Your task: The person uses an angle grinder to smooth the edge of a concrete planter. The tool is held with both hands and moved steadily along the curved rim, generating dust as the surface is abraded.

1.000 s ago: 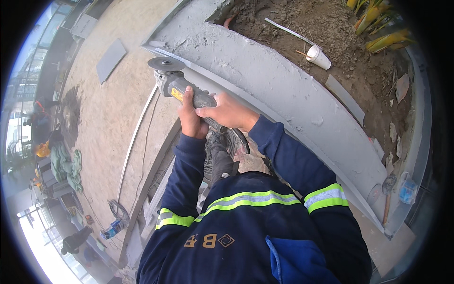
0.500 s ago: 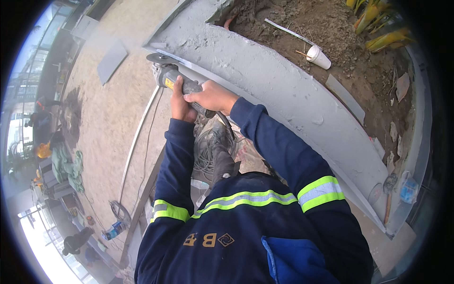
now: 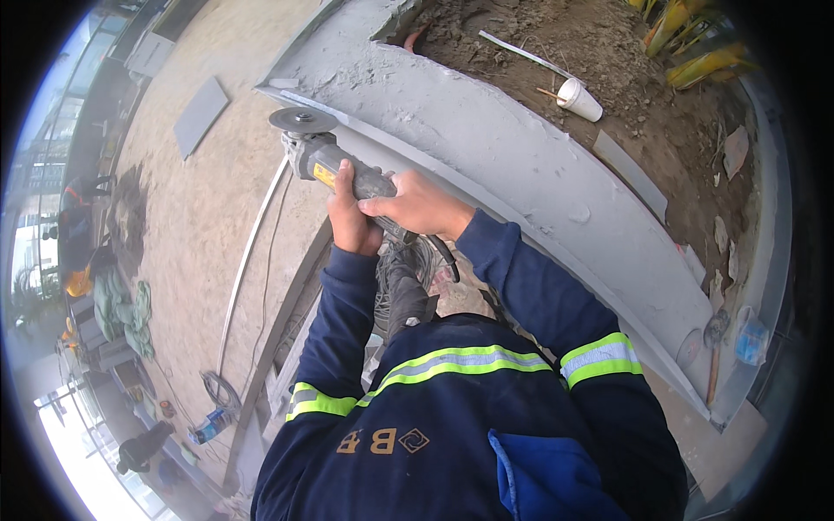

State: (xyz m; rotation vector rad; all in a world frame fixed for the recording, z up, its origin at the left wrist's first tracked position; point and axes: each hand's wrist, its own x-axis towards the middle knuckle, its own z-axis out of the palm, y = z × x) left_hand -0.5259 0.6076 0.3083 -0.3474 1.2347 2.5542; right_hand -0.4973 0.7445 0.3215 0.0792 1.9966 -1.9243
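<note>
Both my hands are wrapped round a grey angle grinder with a yellow label. My left hand grips its body from the left and below. My right hand closes on the rear of the body from the right, thumb laid over the top. The round cutting disc at its far end lies beside the outer edge of a grey planter ledge. Whether the disc touches that edge I cannot tell. A dark power cord runs down from the tool's rear, close to my right wrist.
Soil fills the planter, with a white cup lying in it. A hammer rests at the ledge's right end. Coiled cable lies below my hands. A grey slab is on the floor; people work far left.
My hands and the grinder have shifted slightly right and toward me. The disc has tipped so that more of its face shows, and the haze near the ledge corner has thinned.
</note>
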